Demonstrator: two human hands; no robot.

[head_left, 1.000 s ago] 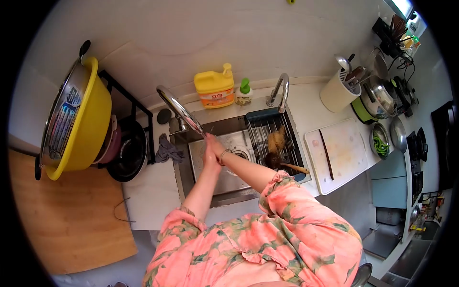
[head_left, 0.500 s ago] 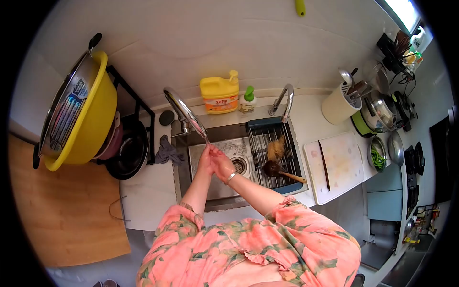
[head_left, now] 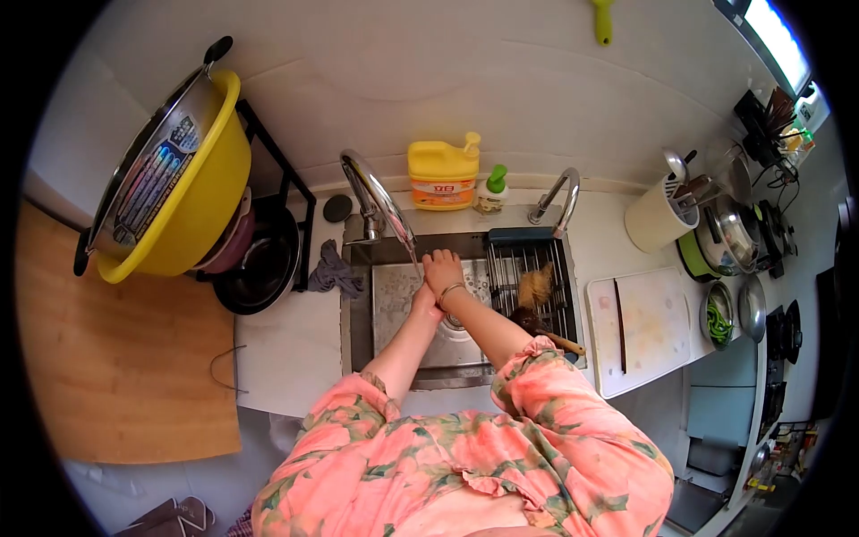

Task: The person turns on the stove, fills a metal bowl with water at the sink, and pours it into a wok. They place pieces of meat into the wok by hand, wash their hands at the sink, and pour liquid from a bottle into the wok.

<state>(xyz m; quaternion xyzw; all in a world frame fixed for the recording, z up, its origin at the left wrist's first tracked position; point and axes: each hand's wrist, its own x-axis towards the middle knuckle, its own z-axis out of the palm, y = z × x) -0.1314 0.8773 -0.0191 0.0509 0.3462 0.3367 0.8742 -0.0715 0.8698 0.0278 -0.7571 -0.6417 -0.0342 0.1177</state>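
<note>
Both hands are together over the steel sink (head_left: 394, 349), under the tip of the left faucet (head_left: 380, 204). A thin stream of water seems to fall beside them. My right hand (head_left: 444, 271), with a bracelet at its wrist, lies across my left hand (head_left: 424, 302), its fingers extended over it. Most of the left hand's fingers are hidden beneath. Neither hand shows any object in it. To the right, a drying rack (head_left: 506, 259) spans the sink, carrying a tan fibrous scrubber (head_left: 535, 286) and a dark brush with a wooden handle (head_left: 565, 344).
Behind the sink stand a yellow detergent jug (head_left: 443, 170) and a green-topped pump bottle (head_left: 491, 190). A grey cloth (head_left: 335, 270) lies left. A white cutting board (head_left: 658, 331) bears a dark stick (head_left: 621, 327). A yellow basin (head_left: 192, 201) is stacked at left.
My right hand has moved from beside my left hand to lie on top of it. The view has shifted, so the sink sits slightly farther right.
</note>
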